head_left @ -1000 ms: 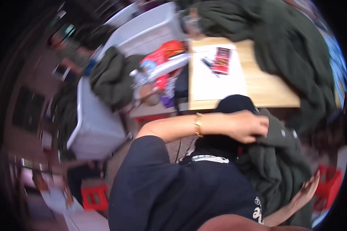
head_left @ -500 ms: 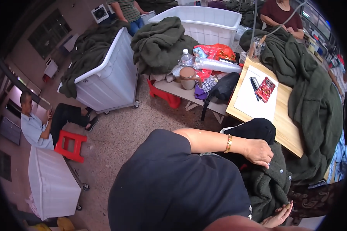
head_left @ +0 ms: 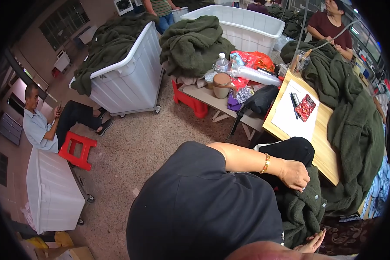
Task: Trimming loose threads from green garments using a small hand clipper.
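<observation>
The left hand (head_left: pixel 295 174) is laid on a dark green knitted garment (head_left: pixel 301 208) bunched in the lap, just below the wooden counter (head_left: pixel 320 147); its fingers are curled down into the fabric, though a firm hold cannot be told. A gold bracelet (head_left: pixel 266 163) is worn at that wrist. The right hand (head_left: pixel 310 245) is seen at the lower edge, its fingers stretched out flat against the same garment. On the counter, a white sheet (head_left: pixel 295 119) is topped by a red packet (head_left: pixel 306 107) and a black pen (head_left: pixel 294 105).

Dark green garment (head_left: pixel 301 208), white bin (head_left: pixel 130 82), red stool (head_left: pixel 77 149).
</observation>
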